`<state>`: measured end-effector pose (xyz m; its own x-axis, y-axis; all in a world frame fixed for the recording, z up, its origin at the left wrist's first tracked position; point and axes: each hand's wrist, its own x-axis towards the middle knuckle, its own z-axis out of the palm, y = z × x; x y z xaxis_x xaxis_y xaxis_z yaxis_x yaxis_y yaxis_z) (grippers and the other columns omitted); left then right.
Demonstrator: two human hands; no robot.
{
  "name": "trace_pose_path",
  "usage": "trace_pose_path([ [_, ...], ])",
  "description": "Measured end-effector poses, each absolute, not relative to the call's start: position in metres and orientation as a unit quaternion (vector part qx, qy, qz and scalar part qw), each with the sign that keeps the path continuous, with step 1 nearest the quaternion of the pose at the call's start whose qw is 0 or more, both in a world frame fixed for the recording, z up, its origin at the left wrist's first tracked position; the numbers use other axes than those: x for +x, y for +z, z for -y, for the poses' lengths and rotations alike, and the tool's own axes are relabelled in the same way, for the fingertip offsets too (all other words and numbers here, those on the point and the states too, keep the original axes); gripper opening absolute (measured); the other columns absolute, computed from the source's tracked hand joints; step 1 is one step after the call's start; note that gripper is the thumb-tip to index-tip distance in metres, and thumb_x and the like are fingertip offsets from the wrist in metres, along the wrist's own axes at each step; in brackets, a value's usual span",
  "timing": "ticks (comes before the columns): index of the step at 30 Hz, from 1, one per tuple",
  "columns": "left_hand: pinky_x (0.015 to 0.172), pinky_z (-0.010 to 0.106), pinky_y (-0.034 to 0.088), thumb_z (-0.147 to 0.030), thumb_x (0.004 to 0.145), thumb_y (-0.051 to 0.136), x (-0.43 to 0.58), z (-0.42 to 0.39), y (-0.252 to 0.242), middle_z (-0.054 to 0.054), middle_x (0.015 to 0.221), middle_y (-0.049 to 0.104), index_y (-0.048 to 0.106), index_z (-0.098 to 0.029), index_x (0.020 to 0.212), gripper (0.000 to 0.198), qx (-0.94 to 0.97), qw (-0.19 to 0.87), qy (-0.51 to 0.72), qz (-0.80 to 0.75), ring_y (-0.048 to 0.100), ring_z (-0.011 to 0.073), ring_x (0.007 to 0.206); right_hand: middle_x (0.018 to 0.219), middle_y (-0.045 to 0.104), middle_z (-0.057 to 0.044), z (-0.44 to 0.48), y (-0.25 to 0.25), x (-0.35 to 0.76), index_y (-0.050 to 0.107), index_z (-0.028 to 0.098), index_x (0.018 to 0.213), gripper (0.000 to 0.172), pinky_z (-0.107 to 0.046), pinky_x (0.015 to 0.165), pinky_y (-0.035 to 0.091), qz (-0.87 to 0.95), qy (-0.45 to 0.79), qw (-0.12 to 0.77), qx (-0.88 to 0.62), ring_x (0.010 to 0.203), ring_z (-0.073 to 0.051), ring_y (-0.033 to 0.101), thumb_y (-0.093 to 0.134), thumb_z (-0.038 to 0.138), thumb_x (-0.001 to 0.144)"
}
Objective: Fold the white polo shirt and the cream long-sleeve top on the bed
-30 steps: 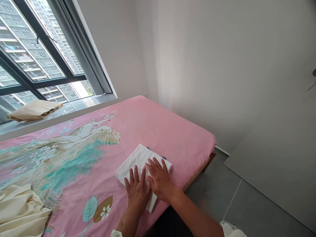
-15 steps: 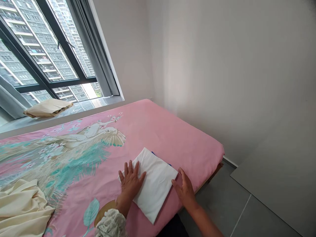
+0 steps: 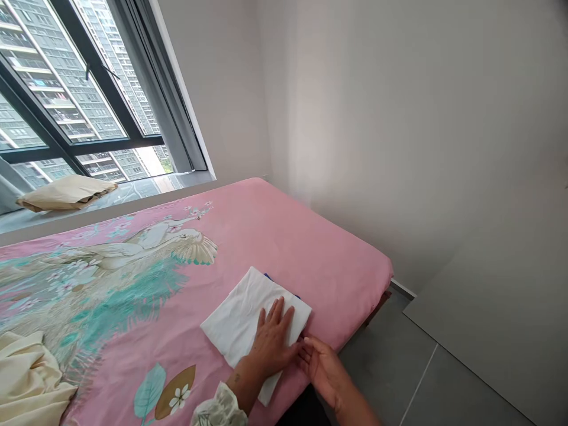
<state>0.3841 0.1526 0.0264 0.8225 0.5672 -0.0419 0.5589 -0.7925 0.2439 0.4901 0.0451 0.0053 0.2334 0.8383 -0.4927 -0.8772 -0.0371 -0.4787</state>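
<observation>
A folded white cloth [image 3: 235, 316] with a bit of blue showing at its far edge lies on the pink bed [image 3: 288, 236] near the corner closest to me. My left hand [image 3: 271, 340] lies flat on the cloth, fingers stretched out and pressing down. My right hand [image 3: 322, 364] is at the cloth's near right edge, on the bed's side. Its fingers curl toward the cloth edge beside the left hand; whether they pinch the fabric is not clear.
A crumpled cream fabric [image 3: 26, 381] lies at the bed's left. A beige cushion [image 3: 66, 192] rests on the window sill [image 3: 142, 189] under the large window. Grey floor tiles [image 3: 421, 384] and a white wall [image 3: 399, 148] lie right of the bed.
My left hand slid from the cloth's left edge onto its middle right part. My right hand moved in from the right to the cloth's near edge beside the left hand.
</observation>
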Motion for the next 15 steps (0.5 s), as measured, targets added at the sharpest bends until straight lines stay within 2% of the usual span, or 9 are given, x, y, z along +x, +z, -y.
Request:
trace_pose_path([
  [3,0.112,0.054,0.013,-0.021,0.074,0.052,0.397,-0.125,0.023,0.014,0.154,0.016,0.027,-0.018,0.145,0.076,0.924,0.101,0.010,-0.369,0.012,0.0304,0.142,0.075,0.068,-0.003,-0.056,0.010,0.493,0.064,0.017,0.076,0.018,-0.027,0.071,0.047,-0.020,0.627,0.682,-0.376,0.071,-0.016,0.061,0.061,0.023,0.060],
  [7,0.106,0.057,0.025,-0.010,0.081,0.038,0.404,-0.109,0.025,0.015,0.153,0.022,0.026,-0.019,0.145,0.066,0.878,0.067,0.039,-0.472,0.021,0.0335,0.139,0.096,0.068,-0.002,-0.061,0.013,0.486,0.063,0.019,0.091,0.029,-0.030,0.087,0.045,0.114,0.581,0.706,-0.389,0.092,-0.018,0.061,0.052,0.022,0.065],
  [11,0.102,0.044,0.037,-0.008,0.082,0.036,0.402,-0.120,0.033,0.018,0.148,0.032,0.031,-0.015,0.144,0.062,0.864,0.127,0.052,-0.484,0.034,0.0294,0.134,0.109,0.066,-0.005,-0.062,0.000,0.479,0.061,0.018,0.104,0.038,-0.037,0.096,0.044,0.231,0.512,0.702,-0.438,0.107,-0.021,0.057,0.042,0.027,0.073],
  [13,0.102,0.036,0.038,-0.007,0.078,0.038,0.400,-0.130,0.043,0.014,0.145,0.039,0.035,-0.015,0.142,0.064,0.864,0.176,0.070,-0.467,0.041,0.0245,0.131,0.110,0.066,-0.009,-0.064,-0.012,0.475,0.059,0.016,0.111,0.042,-0.039,0.095,0.045,0.253,0.471,0.705,-0.466,0.109,-0.023,0.058,0.038,0.033,0.079],
  [15,0.104,0.034,0.037,-0.006,0.075,0.039,0.395,-0.139,0.062,0.010,0.141,0.047,0.040,-0.018,0.139,0.065,0.850,0.228,0.109,-0.462,0.046,0.0218,0.127,0.115,0.064,-0.011,-0.069,-0.020,0.470,0.056,0.015,0.119,0.047,-0.040,0.093,0.047,0.294,0.394,0.705,-0.511,0.110,-0.024,0.058,0.032,0.038,0.086],
])
